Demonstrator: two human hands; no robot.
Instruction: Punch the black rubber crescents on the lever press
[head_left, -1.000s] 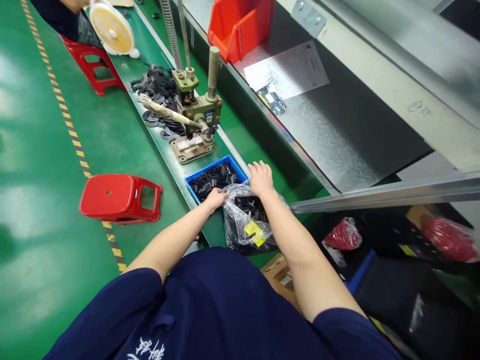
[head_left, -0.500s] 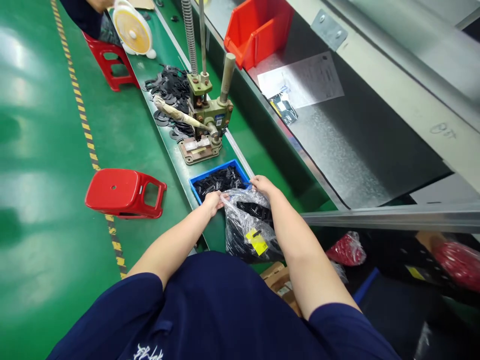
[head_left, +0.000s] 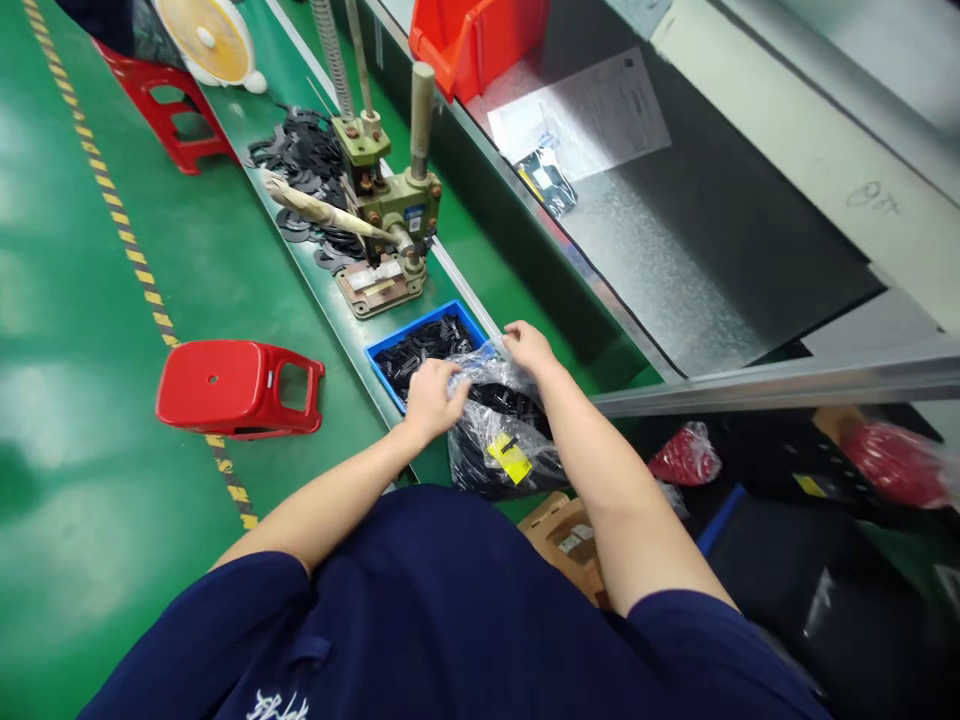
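A clear plastic bag [head_left: 480, 455] full of black parts, with a yellow label [head_left: 510, 458], lies at the near end of the bench against my body. My left hand [head_left: 433, 400] is at the left of the bag's mouth, its fingers curled over the film and its thumb on the near side. At the far right of the mouth, my right hand [head_left: 528, 350] pinches the bag's edge. Just beyond the bag is a blue tray [head_left: 385, 378] holding small black parts [head_left: 424, 350]; the bag and my left hand cover its near right corner.
A green hand press [head_left: 386, 220] stands past the tray, with a heap of black curved pieces [head_left: 304, 165] behind it. To the left is a red stool [head_left: 217, 385]. A metal shelf [head_left: 660, 270] with a red bin [head_left: 480, 45] runs along the right. Someone sits near a fan [head_left: 206, 38].
My left hand has turned palm-down and moved further over the bag's mouth. My right hand stays at the far edge. The view has shifted slightly.
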